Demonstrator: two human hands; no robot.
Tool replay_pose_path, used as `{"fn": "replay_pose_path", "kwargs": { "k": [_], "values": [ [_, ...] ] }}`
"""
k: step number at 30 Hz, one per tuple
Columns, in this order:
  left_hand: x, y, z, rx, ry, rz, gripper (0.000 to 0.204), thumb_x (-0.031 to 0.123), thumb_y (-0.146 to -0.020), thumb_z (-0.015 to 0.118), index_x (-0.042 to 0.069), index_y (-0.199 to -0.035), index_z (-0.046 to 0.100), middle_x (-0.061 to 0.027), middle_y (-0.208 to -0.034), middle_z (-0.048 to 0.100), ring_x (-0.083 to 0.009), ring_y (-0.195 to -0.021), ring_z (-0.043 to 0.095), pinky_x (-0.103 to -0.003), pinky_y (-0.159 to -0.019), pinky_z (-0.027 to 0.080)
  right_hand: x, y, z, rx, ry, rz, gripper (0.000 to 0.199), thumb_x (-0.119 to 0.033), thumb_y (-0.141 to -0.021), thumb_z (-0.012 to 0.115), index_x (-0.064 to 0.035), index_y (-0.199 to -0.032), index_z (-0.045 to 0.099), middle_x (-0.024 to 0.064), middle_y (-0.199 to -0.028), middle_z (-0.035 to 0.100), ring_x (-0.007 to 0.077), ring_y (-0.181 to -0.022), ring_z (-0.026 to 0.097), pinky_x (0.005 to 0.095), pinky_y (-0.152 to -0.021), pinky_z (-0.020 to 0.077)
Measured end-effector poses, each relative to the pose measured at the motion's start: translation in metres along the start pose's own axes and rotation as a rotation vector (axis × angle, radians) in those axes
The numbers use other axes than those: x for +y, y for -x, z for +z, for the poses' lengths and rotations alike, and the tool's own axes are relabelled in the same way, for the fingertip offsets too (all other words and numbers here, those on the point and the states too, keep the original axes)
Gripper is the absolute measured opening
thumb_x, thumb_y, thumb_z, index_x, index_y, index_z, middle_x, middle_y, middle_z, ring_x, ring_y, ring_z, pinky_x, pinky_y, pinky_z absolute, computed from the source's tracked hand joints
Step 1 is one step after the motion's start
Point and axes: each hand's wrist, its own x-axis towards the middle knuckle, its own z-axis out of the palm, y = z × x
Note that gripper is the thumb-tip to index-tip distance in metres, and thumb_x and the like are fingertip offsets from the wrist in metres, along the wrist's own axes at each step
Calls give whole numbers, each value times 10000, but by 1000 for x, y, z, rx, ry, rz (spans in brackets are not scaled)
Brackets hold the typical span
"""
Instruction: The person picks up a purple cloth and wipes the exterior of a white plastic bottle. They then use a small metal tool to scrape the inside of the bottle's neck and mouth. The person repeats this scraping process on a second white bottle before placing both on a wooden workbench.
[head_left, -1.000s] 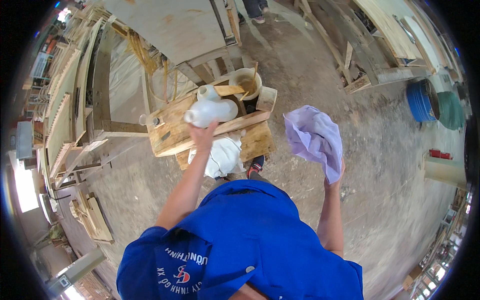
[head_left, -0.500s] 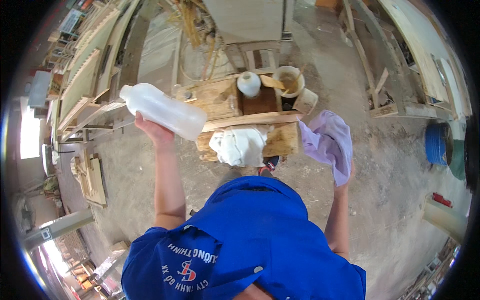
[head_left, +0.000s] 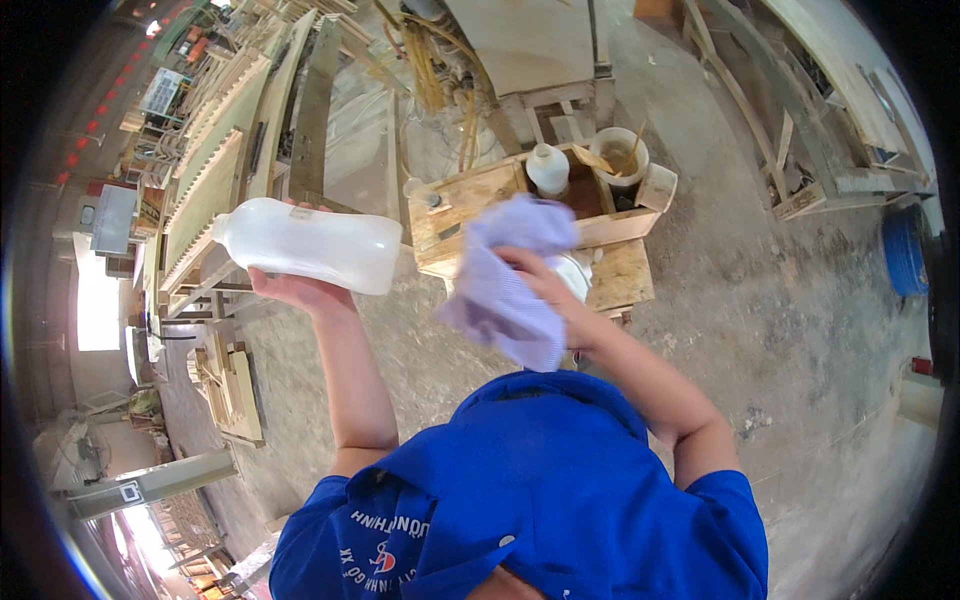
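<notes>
You see this from your own head, through the left one of two wide fisheye cameras worn side by side, facing down and somewhat forward. Your shirt (head_left: 540,460) fills six o'clock, closest to the lens; your left hand (head_left: 300,288) is near at nine o'clock, your right hand (head_left: 545,288) at the centre. Farther off, the box (head_left: 480,192) lies below you between twelve and one, the floor (head_left: 770,350) around it, the rack (head_left: 232,135) at ten and the barrel (head_left: 903,258) at three, close to the rim. Straight edges bend there, and your view stands upright, unmirrored.
</notes>
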Motion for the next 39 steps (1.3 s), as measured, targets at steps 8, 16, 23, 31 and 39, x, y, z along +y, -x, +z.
{"fn": "replay_pose_path", "kwargs": {
  "k": [8,16,23,31,39],
  "values": [
    [14,55,-3,-194,-161,-59,965,730,-689,596,5,-1291,388,-151,-1147,525,-290,-1036,564,-455,-867,502,18,-64,132,217,-544,-224,541,-319,-909,541,-36,-1335,366,127,-1308,457,213,-1280,380,353,-1065,320],
    [19,55,-25,-120,-249,-33,815,454,-763,723,11,-1314,319,-150,-1153,512,-259,-1041,564,-429,-883,506,44,-63,140,179,-741,-260,487,-296,-914,531,-53,-1312,389,112,-1272,483,217,-1232,435,344,-1058,334],
    [11,60,13,-73,-146,-93,791,542,-777,641,15,-1302,372,-152,-1168,527,-292,-1071,552,-437,-904,481,28,-63,137,499,-248,-532,416,-303,-937,504,-7,-1226,480,83,-1193,542,193,-1129,516,340,-951,430],
    [-19,64,28,-39,-1,-265,837,633,-721,603,17,-1260,425,-165,-1122,555,-306,-1021,569,-448,-863,492,-1,-63,99,436,-665,-278,347,-323,-968,459,-51,-1178,512,55,-1177,545,167,-1096,510,320,-973,397],
    [-40,66,22,-165,112,-487,860,650,-772,530,-18,-1299,407,-175,-1169,552,-297,-1071,567,-444,-889,501,-23,-41,37,63,-388,-101,477,-180,-912,532,-1,-1333,397,134,-1257,514,221,-1098,535,330,-917,453]
  ]
}}
